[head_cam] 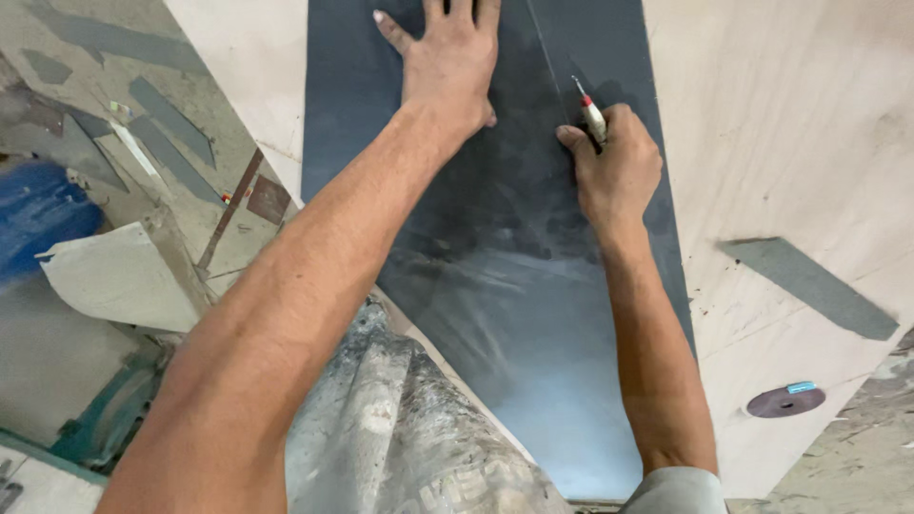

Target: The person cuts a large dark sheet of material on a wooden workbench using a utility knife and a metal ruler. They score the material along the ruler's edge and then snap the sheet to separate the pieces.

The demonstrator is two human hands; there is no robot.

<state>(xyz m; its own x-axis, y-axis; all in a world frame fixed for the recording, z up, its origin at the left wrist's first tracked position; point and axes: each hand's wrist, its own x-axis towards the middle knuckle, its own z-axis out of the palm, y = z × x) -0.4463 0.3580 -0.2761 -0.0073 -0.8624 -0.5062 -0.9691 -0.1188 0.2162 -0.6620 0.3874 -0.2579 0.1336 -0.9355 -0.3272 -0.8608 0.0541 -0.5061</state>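
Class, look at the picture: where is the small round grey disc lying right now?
In the head view, the round grey disc lies at lower right on the plywood board, below the loose grey strip and right of the right forearm.

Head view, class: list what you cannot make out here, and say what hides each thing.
- Left hand: fingertips cut off by the top edge.
- Cutter: its body is hidden inside the right hand; the blade tip is too small to see.
- Dark sheet: its far end runs past the top edge.
- Blue thing at left: blurred.
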